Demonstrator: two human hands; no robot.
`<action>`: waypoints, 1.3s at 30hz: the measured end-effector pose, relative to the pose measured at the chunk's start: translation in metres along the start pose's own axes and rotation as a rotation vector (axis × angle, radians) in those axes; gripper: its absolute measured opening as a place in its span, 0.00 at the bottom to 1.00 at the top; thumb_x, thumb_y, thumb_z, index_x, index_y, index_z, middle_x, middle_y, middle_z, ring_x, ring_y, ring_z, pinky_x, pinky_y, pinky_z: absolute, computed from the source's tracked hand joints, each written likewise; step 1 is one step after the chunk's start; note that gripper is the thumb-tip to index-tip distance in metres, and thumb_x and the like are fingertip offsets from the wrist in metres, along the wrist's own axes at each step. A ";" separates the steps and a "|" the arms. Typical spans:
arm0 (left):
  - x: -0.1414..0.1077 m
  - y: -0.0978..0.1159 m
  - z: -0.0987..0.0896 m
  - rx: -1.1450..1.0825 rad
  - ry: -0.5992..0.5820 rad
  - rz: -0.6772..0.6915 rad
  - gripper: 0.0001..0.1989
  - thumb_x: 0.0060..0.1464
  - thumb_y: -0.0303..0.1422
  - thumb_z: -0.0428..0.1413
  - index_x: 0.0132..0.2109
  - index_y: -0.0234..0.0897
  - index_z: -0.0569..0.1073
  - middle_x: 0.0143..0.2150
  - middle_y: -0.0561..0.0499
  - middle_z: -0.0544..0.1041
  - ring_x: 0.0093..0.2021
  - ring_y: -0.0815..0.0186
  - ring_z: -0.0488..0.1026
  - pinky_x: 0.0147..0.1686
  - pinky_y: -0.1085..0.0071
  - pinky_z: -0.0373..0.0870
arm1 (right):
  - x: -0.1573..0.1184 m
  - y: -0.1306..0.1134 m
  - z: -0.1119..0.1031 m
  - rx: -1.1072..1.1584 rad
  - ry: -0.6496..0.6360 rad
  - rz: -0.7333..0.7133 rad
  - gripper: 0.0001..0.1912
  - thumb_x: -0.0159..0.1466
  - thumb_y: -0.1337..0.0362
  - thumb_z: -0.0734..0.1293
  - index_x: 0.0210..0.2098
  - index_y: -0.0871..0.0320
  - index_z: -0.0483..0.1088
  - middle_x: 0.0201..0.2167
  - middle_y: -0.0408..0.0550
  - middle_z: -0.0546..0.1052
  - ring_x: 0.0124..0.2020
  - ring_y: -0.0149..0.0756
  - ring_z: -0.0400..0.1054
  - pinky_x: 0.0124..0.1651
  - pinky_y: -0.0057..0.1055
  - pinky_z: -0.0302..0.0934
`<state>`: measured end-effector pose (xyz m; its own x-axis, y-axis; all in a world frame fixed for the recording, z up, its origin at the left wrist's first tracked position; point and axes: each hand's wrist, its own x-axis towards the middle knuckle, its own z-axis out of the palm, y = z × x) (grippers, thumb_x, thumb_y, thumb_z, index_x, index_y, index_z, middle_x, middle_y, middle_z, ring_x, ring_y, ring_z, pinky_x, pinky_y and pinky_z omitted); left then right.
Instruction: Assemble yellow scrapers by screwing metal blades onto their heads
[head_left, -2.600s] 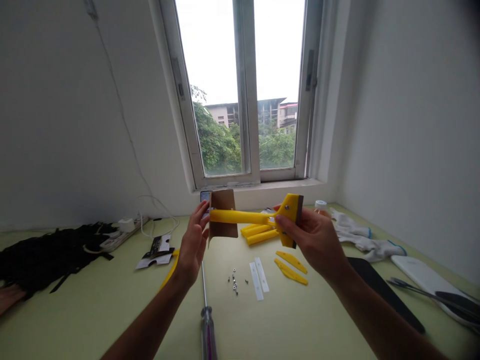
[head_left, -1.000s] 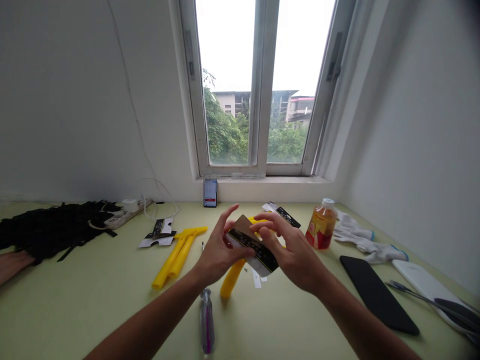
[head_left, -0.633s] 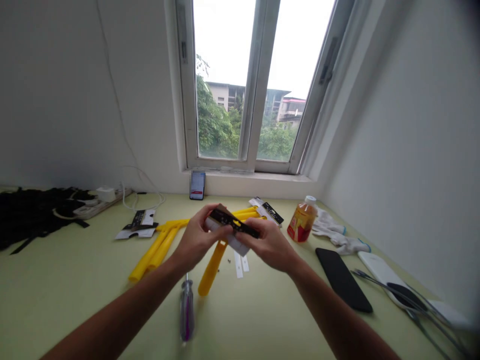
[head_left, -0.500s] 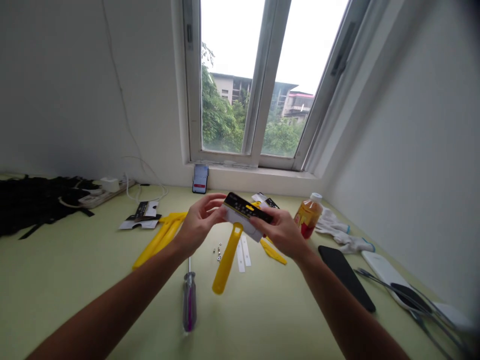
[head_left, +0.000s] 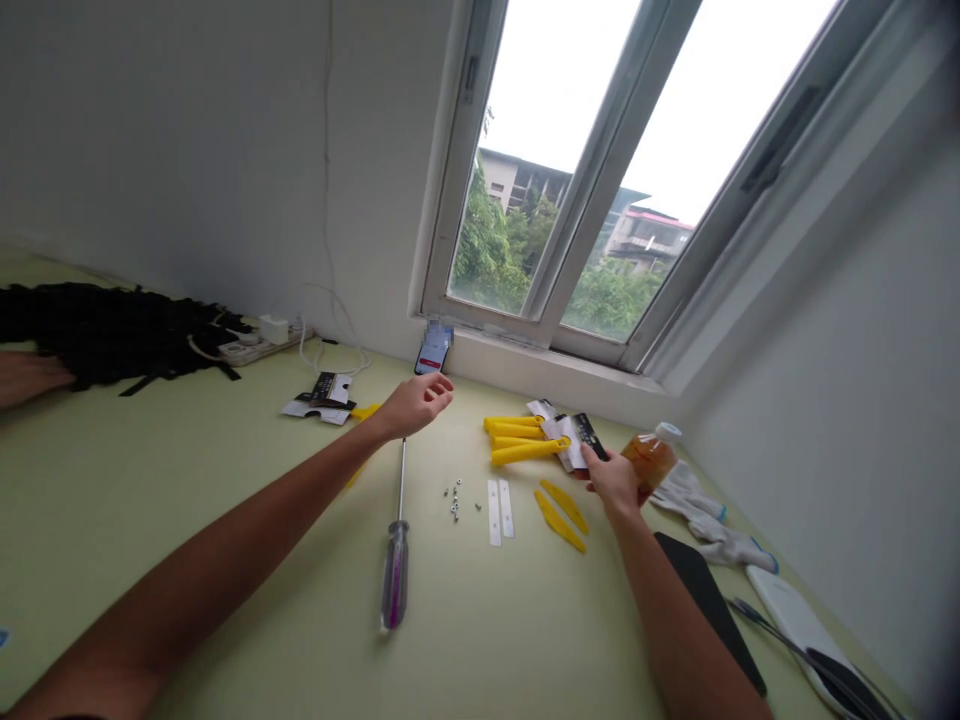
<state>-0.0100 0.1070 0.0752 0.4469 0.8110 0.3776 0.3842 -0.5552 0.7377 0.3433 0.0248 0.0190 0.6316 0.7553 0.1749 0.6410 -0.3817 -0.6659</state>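
My right hand (head_left: 611,480) grips a yellow-handled tool (head_left: 531,452) by the black and white card sleeve over its head; any blade is hidden. Its handle lies alongside other yellow handles (head_left: 513,424) with similar cards, near the window. My left hand (head_left: 418,405) hovers over the table with loosely bent fingers apart and nothing in them. Below it lies a screwdriver (head_left: 395,575) with a clear and purple handle. Small metal nuts and screws (head_left: 454,498), two white strips with holes (head_left: 494,512) and two flat yellow pieces (head_left: 559,524) lie between my arms.
A bottle of amber drink (head_left: 651,455) stands by my right hand, with white gloves (head_left: 701,515) and a black phone-like slab (head_left: 705,610) beyond. Card sleeves (head_left: 319,398) lie at left. A phone (head_left: 434,347) leans on the sill wall. Another person's hand (head_left: 30,380) touches black cloth (head_left: 112,325).
My left hand has let go of the yellow-handled tool's card and moved away. My right hand has carried the tool rightward to the other yellow handles. The view has tilted and turned left.
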 end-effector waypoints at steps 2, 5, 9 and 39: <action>0.004 -0.007 0.012 0.212 -0.083 0.064 0.20 0.61 0.43 0.44 0.48 0.36 0.72 0.43 0.44 0.77 0.39 0.62 0.75 0.39 0.66 0.71 | 0.004 0.008 0.003 -0.066 -0.003 0.083 0.24 0.62 0.52 0.62 0.41 0.70 0.75 0.23 0.61 0.79 0.23 0.47 0.75 0.27 0.36 0.66; 0.016 -0.011 0.044 0.354 -0.273 0.138 0.22 0.59 0.44 0.47 0.55 0.39 0.71 0.51 0.43 0.75 0.48 0.59 0.73 0.47 0.63 0.68 | 0.009 0.013 0.009 -0.145 0.004 0.154 0.23 0.62 0.53 0.63 0.42 0.68 0.75 0.32 0.64 0.80 0.36 0.51 0.76 0.36 0.38 0.67; 0.045 -0.005 0.096 0.438 -0.450 0.277 0.34 0.51 0.49 0.56 0.63 0.45 0.64 0.67 0.44 0.60 0.64 0.50 0.58 0.61 0.55 0.54 | 0.015 0.009 0.017 -0.236 -0.009 0.180 0.20 0.65 0.51 0.63 0.46 0.62 0.72 0.45 0.57 0.77 0.45 0.41 0.72 0.48 0.41 0.65; 0.070 -0.023 0.146 0.685 -0.495 0.169 0.39 0.59 0.57 0.37 0.70 0.42 0.48 0.72 0.41 0.46 0.70 0.42 0.37 0.62 0.38 0.34 | 0.004 -0.014 0.025 -0.203 0.055 -0.095 0.31 0.62 0.62 0.60 0.62 0.68 0.55 0.55 0.70 0.66 0.54 0.55 0.66 0.51 0.44 0.60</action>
<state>0.1300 0.1493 0.0030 0.7814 0.6223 0.0466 0.6125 -0.7792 0.1331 0.3264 0.0467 0.0106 0.5836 0.7650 0.2725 0.7697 -0.4142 -0.4858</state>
